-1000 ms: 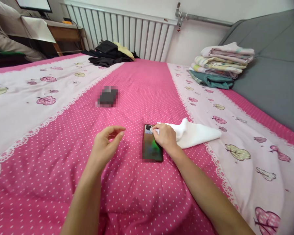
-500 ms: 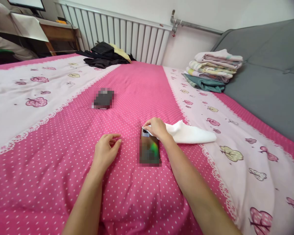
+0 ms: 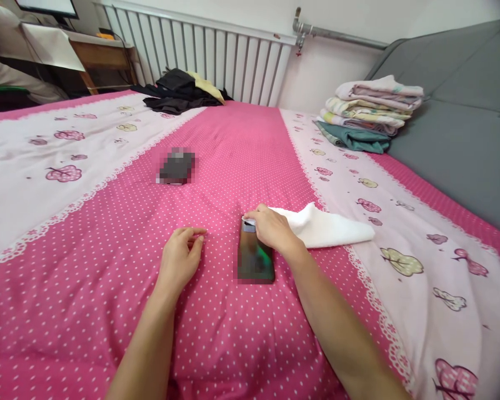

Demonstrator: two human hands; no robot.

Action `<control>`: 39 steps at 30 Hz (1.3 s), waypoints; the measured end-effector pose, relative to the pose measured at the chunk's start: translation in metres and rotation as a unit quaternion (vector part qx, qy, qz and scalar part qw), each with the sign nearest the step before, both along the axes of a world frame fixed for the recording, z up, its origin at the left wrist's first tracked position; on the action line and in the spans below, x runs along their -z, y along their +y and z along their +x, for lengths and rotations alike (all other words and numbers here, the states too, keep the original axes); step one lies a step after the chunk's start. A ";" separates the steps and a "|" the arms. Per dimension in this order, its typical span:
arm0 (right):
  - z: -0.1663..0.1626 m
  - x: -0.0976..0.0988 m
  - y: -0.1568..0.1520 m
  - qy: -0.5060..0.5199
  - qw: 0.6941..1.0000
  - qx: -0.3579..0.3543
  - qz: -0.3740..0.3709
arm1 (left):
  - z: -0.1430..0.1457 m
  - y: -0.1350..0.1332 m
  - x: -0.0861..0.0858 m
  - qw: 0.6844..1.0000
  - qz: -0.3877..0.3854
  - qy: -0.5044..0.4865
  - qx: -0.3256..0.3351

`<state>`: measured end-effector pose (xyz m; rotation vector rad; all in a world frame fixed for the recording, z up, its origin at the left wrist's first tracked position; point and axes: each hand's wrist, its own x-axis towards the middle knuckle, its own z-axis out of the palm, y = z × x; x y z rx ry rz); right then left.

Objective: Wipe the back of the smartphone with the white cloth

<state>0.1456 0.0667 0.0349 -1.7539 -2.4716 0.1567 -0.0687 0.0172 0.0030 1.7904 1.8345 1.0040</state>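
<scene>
Phone [image 3: 256,258]: laid flat on the pink dotted bedspread [image 3: 233,150], long axis running away from the camera; surface partly blurred, a green sheen seen on it.
Cloth [image 3: 329,228]: white, one corner pinched over the far end of the phone, the rest trailing on the bedspread to the right of the phone.
Right hand [image 3: 273,229]: set on the far end of the phone, fingers closed on the cloth corner and pressed down on the camera end.
Left hand [image 3: 181,256]: laid on the bedspread just left of the phone, apart from it, fingers loosely curled, nothing held.
Change noted: a second ago the left hand was raised above the bedspread with fingers spread; it is now lowered and at rest. The right hand has been kept at the same far end of the phone, shifted only slightly.
Reading: wiping is judged to be confined to the far end of the phone; the near part is not yet covered by the cloth. The phone is not steadied by the left hand.
Dark object [image 3: 175,166]: blurred, beyond the phone and to its left, well apart.
Folded stack [image 3: 373,114]: linens, far right of the phone, against the grey headboard [image 3: 462,111].
Dark clothes [image 3: 179,91]: far beyond the phone, before the radiator [image 3: 216,55].
</scene>
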 end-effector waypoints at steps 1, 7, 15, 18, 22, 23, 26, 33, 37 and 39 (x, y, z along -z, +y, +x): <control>0.000 0.000 0.000 -0.002 1.000 -0.003 0.002 | 0.000 0.000 0.000 1.000 0.000 0.003 0.001; -0.001 -0.007 -0.007 -0.012 1.000 -0.027 -0.002 | -0.001 0.000 0.001 1.000 0.001 0.011 0.005; -0.004 -0.018 -0.018 -0.035 0.998 -0.034 -0.039 | 0.000 -0.001 0.000 1.000 0.002 0.014 0.007; -0.007 -0.018 -0.018 -0.053 0.997 -0.034 -0.033 | 0.000 -0.001 0.001 1.000 0.001 0.013 0.006; -0.015 -0.018 -0.018 -0.067 0.997 -0.014 -0.025 | 0.000 -0.001 0.002 1.000 -0.001 0.013 0.008; -0.017 -0.019 -0.018 -0.068 0.997 -0.007 -0.026 | 0.000 -0.001 0.003 1.000 0.001 0.014 0.007; -0.021 -0.018 -0.017 -0.062 0.998 0.010 -0.028 | 0.000 -0.002 0.003 1.000 0.006 0.017 0.008; -0.011 -0.011 -0.010 -0.019 1.000 0.006 -0.006 | 0.000 -0.002 0.003 1.000 -0.003 0.010 0.009; -0.008 -0.006 -0.006 0.012 1.000 0.006 -0.010 | -0.001 -0.002 0.004 1.000 -0.001 0.007 0.007; -0.008 -0.006 -0.005 0.018 1.000 0.010 -0.016 | -0.001 -0.001 0.004 1.000 0.002 0.010 0.005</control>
